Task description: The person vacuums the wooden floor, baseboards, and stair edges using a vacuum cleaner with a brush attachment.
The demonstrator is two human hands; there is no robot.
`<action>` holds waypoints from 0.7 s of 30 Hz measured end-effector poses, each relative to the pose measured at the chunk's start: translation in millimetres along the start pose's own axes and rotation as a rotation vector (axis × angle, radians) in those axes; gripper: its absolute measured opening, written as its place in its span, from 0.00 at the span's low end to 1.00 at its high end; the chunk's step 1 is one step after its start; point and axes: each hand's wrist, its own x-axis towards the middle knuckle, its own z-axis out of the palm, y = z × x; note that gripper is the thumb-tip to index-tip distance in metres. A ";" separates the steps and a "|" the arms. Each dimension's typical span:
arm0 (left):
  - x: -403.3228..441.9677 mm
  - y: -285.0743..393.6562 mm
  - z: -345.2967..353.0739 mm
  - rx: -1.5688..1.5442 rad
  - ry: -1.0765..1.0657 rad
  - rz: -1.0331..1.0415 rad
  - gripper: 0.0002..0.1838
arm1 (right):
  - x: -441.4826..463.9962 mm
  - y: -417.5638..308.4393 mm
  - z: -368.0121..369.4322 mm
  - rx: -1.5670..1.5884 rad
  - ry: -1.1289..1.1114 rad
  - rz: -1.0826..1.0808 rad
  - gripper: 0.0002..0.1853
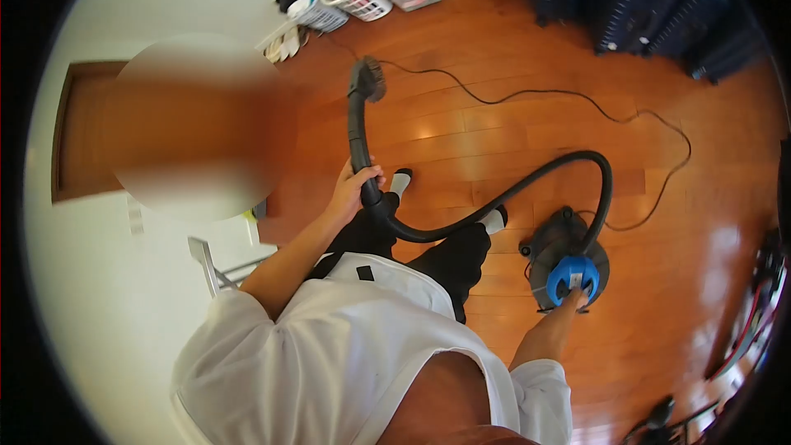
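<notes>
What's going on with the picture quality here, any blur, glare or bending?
Head view: a rounded patch of heavy blur covers much of the brown door; head view again: pale glare on the wooden floor, strongest toward the lower right; also in the head view, fisheye-like bending with black corners, while the vacuum wand looks fairly clear.

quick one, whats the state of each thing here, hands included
vacuum: upright on the floor, power unclear
wand: held, brush head attached
left hand: closed around wand
right hand: at vacuum's top, grip unclear
hose: curved, connected to vacuum
cord: uncoiled
white basket: holding items
suitcases: standing
</notes>
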 end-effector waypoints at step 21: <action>22.9 70.1 -229.7 -0.144 0.512 0.383 0.18 | -142.2 -109.1 -53.5 0.519 -0.378 -0.040 0.21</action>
